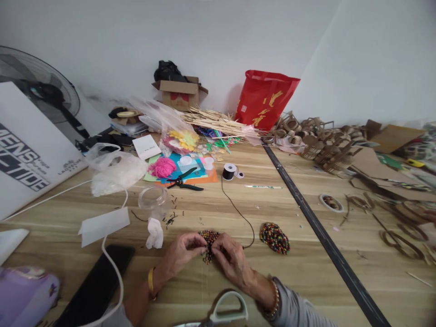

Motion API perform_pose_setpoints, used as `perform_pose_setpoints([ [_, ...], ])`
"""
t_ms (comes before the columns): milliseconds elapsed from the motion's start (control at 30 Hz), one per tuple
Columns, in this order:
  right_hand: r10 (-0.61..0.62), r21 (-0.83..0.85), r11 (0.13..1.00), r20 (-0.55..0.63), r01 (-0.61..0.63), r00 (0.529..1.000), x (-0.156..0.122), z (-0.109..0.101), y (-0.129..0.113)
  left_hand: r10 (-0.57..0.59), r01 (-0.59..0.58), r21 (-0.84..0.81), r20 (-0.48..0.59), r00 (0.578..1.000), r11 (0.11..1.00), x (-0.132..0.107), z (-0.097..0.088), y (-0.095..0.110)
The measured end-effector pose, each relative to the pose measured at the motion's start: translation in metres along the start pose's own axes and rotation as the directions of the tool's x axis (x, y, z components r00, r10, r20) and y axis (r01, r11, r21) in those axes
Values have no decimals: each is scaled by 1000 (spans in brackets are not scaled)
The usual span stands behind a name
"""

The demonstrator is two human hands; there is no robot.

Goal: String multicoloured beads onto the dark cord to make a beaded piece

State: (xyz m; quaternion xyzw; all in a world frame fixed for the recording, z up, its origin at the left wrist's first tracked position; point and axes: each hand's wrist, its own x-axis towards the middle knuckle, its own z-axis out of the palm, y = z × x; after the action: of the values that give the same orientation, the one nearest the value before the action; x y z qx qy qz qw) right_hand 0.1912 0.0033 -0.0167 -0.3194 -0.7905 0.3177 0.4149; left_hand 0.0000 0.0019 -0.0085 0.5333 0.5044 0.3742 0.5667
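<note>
My left hand (182, 254) and my right hand (230, 258) meet over a small piece of multicoloured beadwork (208, 242) on the wooden table (299, 268). Both hands pinch it, fingers closed on its edges. A thin black cord (238, 211) runs from the beadwork up to a black spool (229, 171). A finished round beaded mat (274, 237) lies just right of my right hand.
Black pliers (184, 181), pink yarn (162, 167), a clear jar (154, 200), crumpled tissue (155, 233), a phone (97, 284) and white cable lie left. Scissors handle (229, 310) sits at the near edge. A red bag (264, 97), sticks and cardboard pieces fill the back and right.
</note>
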Motion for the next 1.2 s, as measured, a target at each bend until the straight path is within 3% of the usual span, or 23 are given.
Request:
perform_pose_setpoints([
  [633,15,-22,1000,60,-14,998,-1,0,1,7,-10,40,67,998,999,-5,2,13],
  [1200,11,-35,999,53,-9,999,0,1,-1,15,-22,88,80,997,996,-4,3,6],
])
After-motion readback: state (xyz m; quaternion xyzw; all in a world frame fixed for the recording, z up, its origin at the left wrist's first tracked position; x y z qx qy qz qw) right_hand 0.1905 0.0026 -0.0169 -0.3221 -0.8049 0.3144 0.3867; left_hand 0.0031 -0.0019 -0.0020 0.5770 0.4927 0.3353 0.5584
